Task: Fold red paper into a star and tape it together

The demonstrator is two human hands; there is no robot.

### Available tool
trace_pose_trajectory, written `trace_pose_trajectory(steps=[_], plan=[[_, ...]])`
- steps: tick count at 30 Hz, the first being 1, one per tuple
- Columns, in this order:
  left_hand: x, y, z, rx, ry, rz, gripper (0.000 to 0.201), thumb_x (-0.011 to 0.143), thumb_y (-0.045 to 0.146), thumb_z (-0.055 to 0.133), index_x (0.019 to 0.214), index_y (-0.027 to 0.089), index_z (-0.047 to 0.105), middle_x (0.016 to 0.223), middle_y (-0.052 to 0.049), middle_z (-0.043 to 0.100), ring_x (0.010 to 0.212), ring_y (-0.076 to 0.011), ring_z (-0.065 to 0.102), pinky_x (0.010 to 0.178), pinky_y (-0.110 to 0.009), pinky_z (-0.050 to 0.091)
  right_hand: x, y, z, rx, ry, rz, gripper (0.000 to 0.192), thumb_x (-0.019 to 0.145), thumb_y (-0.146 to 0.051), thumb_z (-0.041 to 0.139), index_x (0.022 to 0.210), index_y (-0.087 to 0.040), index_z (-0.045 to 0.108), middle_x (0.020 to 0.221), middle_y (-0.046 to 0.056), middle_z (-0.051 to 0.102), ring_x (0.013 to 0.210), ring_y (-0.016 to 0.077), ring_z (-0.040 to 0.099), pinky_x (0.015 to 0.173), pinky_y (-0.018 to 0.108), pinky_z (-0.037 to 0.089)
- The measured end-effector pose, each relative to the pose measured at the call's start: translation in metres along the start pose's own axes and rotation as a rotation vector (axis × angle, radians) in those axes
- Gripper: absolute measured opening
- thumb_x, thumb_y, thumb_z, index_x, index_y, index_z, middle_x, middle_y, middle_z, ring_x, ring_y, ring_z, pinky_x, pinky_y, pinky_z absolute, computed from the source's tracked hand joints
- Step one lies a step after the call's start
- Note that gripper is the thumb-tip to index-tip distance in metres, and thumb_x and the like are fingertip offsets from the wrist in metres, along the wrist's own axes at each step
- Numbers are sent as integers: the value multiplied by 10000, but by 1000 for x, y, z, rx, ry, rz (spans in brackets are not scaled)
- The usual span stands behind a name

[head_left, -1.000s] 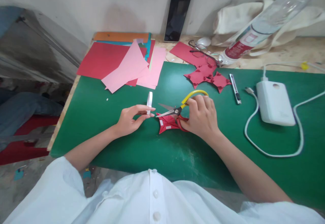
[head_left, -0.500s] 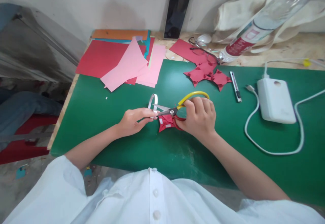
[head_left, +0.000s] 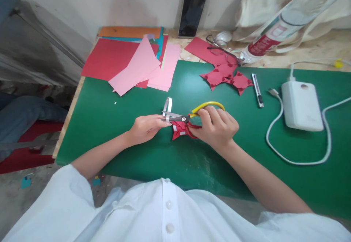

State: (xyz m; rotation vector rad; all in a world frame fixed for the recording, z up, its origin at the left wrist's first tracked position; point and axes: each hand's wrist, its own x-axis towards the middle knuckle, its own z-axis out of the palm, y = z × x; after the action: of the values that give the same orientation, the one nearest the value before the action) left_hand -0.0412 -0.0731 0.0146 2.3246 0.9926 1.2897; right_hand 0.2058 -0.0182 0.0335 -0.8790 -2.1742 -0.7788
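My left hand (head_left: 146, 127) pinches a curled strip of white tape (head_left: 169, 106), its loop standing up above the fingertips. Scissors (head_left: 210, 105) with a yellow handle and a red one are gripped in my right hand (head_left: 215, 125). Their blades are parted and point left, around the strip close to my left fingertips. Just below the blades a folded red paper piece (head_left: 177, 131) with small white tape bits lies on the green mat (head_left: 153, 161), partly covered by the scissors. Farther back rest more folded red paper stars (head_left: 239, 82).
Red sheets (head_left: 109, 57) and pink sheets (head_left: 134, 66) lie at the back left. A utility knife (head_left: 257, 90), a white power bank (head_left: 302, 105) with its cable, glasses (head_left: 222, 48) and a plastic bottle (head_left: 267, 42) are to the right. A phone (head_left: 194, 7) leans on the wall.
The scissor blades have moved left, farther across the white strip. My left fingers have drawn closer together. The whole view has shifted slightly.
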Motion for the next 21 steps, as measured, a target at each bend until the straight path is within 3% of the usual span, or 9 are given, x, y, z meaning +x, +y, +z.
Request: trace_pose_trajectory(steps=[7,21], plan=[[1,1,0,-22,4,-23,189,901,16,597,972,181,656,935,-52,814,976,-146,783,867,-218,646,0,0,0,18,24,-12,355,916,-432,631,659,-213,518,573,-6,559,550,133,396,552,299,265],[3,-2,-4,-38,1,-47,99,920,97,638,920,183,685,900,-38,815,926,-143,792,843,-198,645,0,9,-4,18,48,-120,423,898,-465,714,619,-208,529,525,-39,518,538,121,313,558,299,229]])
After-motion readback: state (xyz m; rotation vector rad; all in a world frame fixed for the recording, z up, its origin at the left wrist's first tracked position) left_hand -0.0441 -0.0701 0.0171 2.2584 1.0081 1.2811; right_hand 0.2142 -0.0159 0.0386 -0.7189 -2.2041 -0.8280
